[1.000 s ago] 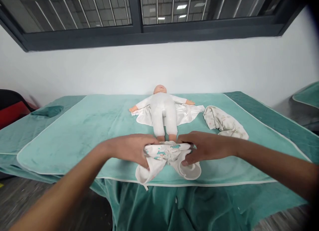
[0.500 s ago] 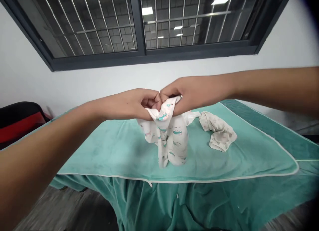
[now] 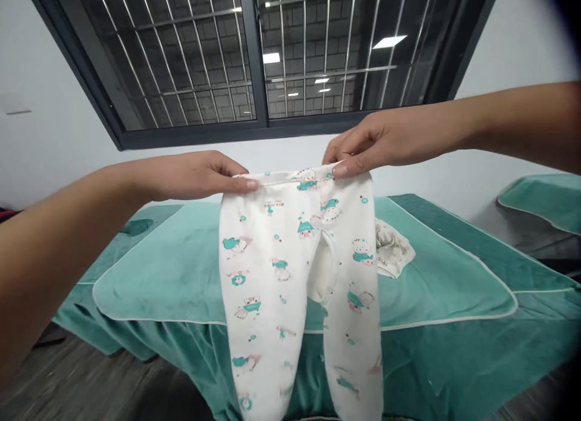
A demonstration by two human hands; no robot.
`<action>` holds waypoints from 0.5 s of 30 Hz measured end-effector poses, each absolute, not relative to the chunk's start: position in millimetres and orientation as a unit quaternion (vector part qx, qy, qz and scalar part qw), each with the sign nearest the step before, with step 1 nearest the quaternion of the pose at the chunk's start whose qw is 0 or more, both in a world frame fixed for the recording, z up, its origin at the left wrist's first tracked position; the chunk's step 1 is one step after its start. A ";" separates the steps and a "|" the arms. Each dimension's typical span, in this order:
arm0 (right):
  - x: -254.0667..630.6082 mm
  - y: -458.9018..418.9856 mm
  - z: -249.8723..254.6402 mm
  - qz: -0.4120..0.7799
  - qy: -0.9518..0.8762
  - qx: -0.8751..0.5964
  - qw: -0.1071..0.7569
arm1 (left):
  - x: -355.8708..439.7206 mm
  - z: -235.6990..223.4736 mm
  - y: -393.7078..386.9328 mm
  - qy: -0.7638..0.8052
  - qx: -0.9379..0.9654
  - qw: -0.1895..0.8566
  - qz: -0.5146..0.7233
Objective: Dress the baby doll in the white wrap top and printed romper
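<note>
A small pair of white baby pants (image 3: 267, 257), printed with teal and pink cartoon figures, hangs upright by its waistband between my hands. My left hand (image 3: 200, 176) pinches the waistband's left end, thumb in front and fingers behind. At the right part of the waistband, my right hand (image 3: 358, 146) grips it the same way. Both legs dangle past the front edge of the bed, and an open gap shows at the crotch. Behind the right leg, a crumpled white patterned garment (image 3: 396, 250) lies on the bed, partly hidden.
A light teal blanket (image 3: 158, 270) with white piping covers the bed, over a darker green cover (image 3: 454, 348). Beyond it stand a white wall and a dark-framed barred window (image 3: 261, 133). Another teal-covered surface (image 3: 544, 197) is at the far right.
My hands have moved apart along the waistband. The pants, bunched up over the bed before, now hang down at full length, closer to me. The view has shifted somewhat.
</note>
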State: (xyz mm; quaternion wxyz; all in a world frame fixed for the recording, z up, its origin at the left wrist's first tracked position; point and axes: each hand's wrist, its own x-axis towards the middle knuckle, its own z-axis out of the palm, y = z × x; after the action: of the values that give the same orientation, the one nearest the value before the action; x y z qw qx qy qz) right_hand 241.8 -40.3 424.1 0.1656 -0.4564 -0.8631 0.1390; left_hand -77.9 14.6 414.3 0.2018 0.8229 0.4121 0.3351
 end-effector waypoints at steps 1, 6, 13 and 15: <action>243.9 -42.8 425.5 0.146 -0.856 -0.468 0.164 | -78.2 415.8 12.8 0.405 0.840 0.198 0.302; 231.3 -49.7 430.9 0.214 -0.831 -0.457 0.234 | -59.4 414.1 4.3 0.338 0.853 0.210 0.337; 173.5 -10.3 405.9 0.424 -0.720 -0.305 0.457 | -15.7 375.6 16.9 0.169 0.764 0.313 0.538; 156.4 16.1 387.1 0.456 -0.677 -0.263 0.514 | -11.0 345.4 33.4 0.189 0.754 0.277 0.565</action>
State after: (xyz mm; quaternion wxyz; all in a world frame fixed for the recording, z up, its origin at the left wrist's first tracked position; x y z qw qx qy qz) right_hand 156.4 16.1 387.1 0.5137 -0.2633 -0.6772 0.4563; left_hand -11.0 33.4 345.4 0.2771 0.7542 0.1886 0.5646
